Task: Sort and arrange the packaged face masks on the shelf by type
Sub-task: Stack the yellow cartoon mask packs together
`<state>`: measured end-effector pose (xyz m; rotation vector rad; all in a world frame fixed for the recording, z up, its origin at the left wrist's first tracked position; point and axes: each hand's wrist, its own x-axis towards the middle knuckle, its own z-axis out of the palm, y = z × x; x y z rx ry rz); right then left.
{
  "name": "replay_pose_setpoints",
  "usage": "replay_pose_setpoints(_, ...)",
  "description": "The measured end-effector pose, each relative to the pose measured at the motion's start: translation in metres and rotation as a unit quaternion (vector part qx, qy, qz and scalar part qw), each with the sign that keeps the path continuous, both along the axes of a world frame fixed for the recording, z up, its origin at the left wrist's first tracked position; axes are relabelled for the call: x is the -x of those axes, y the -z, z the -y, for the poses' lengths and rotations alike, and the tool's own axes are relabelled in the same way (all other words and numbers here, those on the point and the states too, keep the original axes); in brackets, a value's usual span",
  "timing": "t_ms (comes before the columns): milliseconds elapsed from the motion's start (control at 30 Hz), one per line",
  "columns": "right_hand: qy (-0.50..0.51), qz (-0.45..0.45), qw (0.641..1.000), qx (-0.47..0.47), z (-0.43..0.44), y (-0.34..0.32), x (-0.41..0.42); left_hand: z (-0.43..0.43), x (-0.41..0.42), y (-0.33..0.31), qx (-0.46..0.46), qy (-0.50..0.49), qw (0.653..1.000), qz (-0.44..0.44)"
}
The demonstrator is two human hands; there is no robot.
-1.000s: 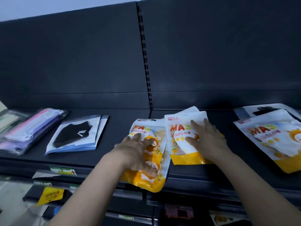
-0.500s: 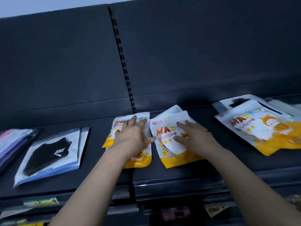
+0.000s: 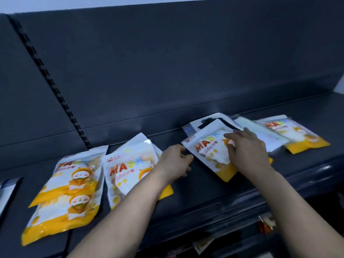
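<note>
Orange-and-white "MASK" packs lie along the dark shelf. Two overlapping ones with a cartoon face are at the left, and another pack lies beside them under my left forearm. Further right, one orange pack rests tilted on a white pack holding a black mask. My right hand lies on this orange pack with fingers curled over its right half. My left hand has its fingers curled at the pack's left edge. One more orange pack and a pale pack lie at the far right.
The dark back panel carries a slotted upright strip. A corner of a white-and-blue pack shows at the left edge. Below the shelf, small packaged goods sit on a lower tier.
The view has swung right. Both hands left the two left-hand orange packs and moved right to the orange pack lying on the black-mask pack.
</note>
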<state>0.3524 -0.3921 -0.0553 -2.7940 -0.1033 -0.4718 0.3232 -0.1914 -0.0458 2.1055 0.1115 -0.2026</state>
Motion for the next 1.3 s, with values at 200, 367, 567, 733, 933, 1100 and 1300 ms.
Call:
replay_pose_setpoints(200,-0.04,-0.17,0.984,-0.028,0.043,0.01,-0.023,0.051,-0.039,0.024,0.138,-0.138,0.98,-0.047)
replay_pose_setpoints(367,-0.142,-0.162,0.97,-0.113,0.057,0.015,-0.023,0.072,-0.049,0.027,0.21,-0.282,0.936,0.0)
replay_pose_setpoints(567,-0.196,-0.105,0.969,-0.106,0.06,0.011,-0.037,0.061,-0.023,0.014,0.193,-0.351,0.915,0.055)
replay_pose_setpoints(733,-0.29,-0.062,0.949,-0.106,0.024,0.012,-0.031,0.009,0.012,-0.014,0.163,-0.418,0.892,0.063)
replay_pose_setpoints(933,-0.423,-0.102,0.897,-0.082,-0.036,0.007,-0.01,-0.073,0.043,-0.016,-0.144,-0.441,0.886,-0.014)
replay_pose_setpoints(1100,-0.439,-0.117,0.889,-0.057,-0.062,0.009,0.0,-0.076,0.051,0.003,-0.309,-0.234,0.916,-0.105)
replay_pose_setpoints(1300,-0.324,-0.03,0.944,-0.049,-0.016,0.012,-0.011,-0.027,0.023,-0.022,-0.333,-0.238,0.909,0.081)
